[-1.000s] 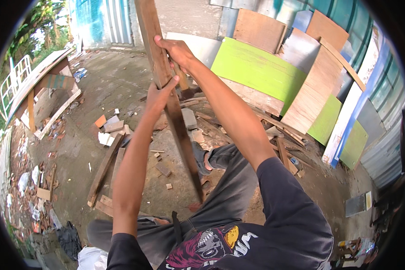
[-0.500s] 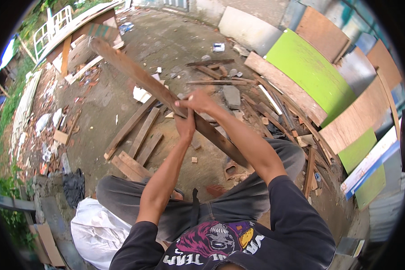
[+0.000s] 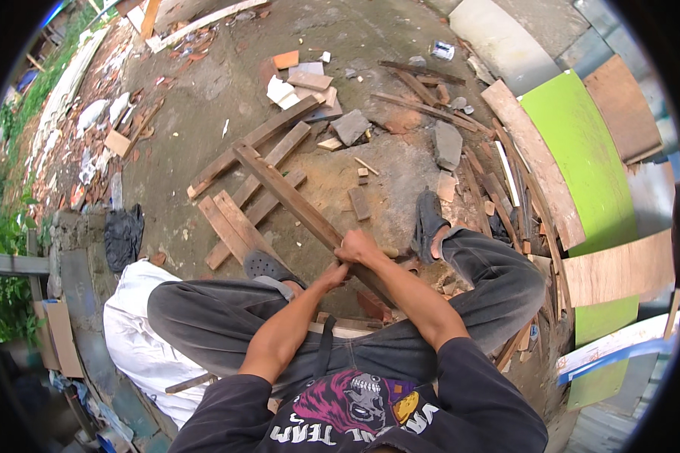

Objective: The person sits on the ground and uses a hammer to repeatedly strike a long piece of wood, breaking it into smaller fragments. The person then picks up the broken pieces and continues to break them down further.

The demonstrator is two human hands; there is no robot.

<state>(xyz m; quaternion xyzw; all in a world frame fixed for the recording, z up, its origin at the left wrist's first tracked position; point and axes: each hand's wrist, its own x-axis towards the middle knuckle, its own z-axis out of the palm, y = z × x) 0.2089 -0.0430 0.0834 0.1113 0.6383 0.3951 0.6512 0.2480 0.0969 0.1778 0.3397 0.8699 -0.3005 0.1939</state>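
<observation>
A long brown wooden beam (image 3: 295,202) slants from the loose planks ahead down to between my knees. My right hand (image 3: 357,248) is closed over it from above, with the fingers wrapped on its near half. Just below and to the left, my left hand (image 3: 332,276) is closed at the beam's left edge, its fingers partly hidden. The beam's far end overlaps several planks (image 3: 268,160) lying crossed on the ground. Two short boards (image 3: 233,223) lie side by side left of the beam. A small wood block (image 3: 359,204) lies on its right.
Stone chunks (image 3: 447,145) and scrap strips lie ahead to the right. Green panels (image 3: 578,158) and plywood lean along the right side. A white sack (image 3: 140,332) rests beside my left knee, near a black plastic bag (image 3: 123,238). Rubble covers the far left.
The beam has come down from its raised position, and its far end is now low over the planks. Both hands have moved down, closer to my body. The view has tilted downward.
</observation>
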